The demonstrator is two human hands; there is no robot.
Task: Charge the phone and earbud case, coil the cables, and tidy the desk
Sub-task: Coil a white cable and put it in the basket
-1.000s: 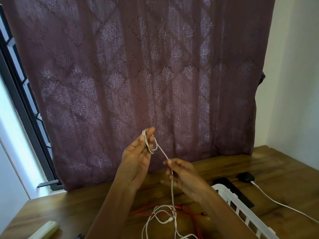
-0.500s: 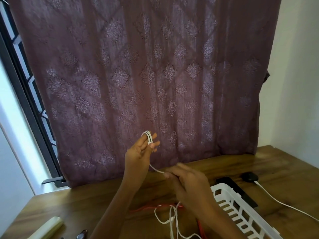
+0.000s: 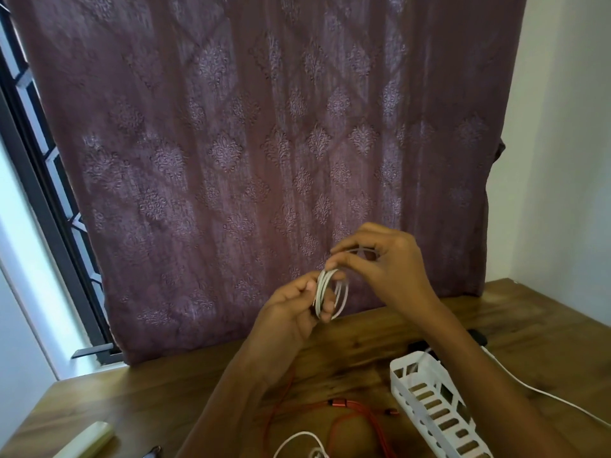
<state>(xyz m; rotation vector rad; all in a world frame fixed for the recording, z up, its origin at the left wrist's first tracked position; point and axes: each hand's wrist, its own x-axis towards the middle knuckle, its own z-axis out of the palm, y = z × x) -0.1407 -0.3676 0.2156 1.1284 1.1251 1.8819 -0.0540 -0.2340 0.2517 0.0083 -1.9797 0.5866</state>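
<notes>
My left hand (image 3: 294, 309) holds a small coil of white cable (image 3: 330, 292) wound round its fingers, raised above the wooden desk (image 3: 165, 391). Just up and right of it, my right hand (image 3: 386, 262) pinches a strand of the same cable and lays it over the coil. The loose tail of the white cable (image 3: 297, 439) lies on the desk near the bottom edge. A red cable (image 3: 350, 411) sprawls on the desk under my arms. No phone or earbud case can be made out.
A white slotted plastic basket (image 3: 429, 408) stands at the right. Behind it, a dark object (image 3: 479, 337) with another white cable (image 3: 545, 396) running off to the right. A pale cream object (image 3: 89, 439) lies at the bottom left. A maroon curtain (image 3: 264, 143) hangs behind the desk.
My right hand has risen from near the desk to the coil at my left hand. The coil has gained loops and the slack on the desk has shortened.
</notes>
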